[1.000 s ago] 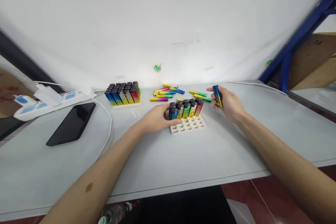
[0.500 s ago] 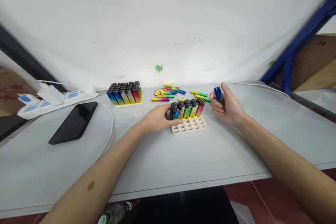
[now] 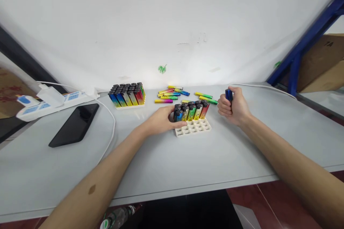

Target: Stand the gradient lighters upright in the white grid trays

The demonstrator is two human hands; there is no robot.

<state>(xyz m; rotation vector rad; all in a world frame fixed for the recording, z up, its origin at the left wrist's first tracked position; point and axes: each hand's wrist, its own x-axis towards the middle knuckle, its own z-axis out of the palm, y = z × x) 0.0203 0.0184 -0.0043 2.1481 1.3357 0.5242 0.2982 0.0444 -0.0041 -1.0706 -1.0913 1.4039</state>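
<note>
L hand (image 3: pixel 161 121) ½-curled @ rack (image 3: pixel 194 132), R fist (image 3: pixel 234 106) round lighter (image 3: pixel 229 94)

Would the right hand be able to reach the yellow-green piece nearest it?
Probably yes: the yellow-green piece lies near the right hand with nothing visible between, though that hand grips a blue piece.

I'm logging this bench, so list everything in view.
Near rack: one, white, centre
Standing lighters: many, multicoloured, both racks
Far rack: one, white, left
Loose lighters: about ten, multicoloured, by wall
Held lighter: one, blue, right hand
Phone: one, black, left
Power strip: one, white, left
Cables: several, white, both sides
Table: one, grey, underneath
Wall: one, white, behind
Frame: one, blue, right
Boxes: several, brown, both sides
Bottle: one, clear, below table
Floor: one, reddish, below
Left hand: one, at near rack
Right hand: one, around lighter
</note>
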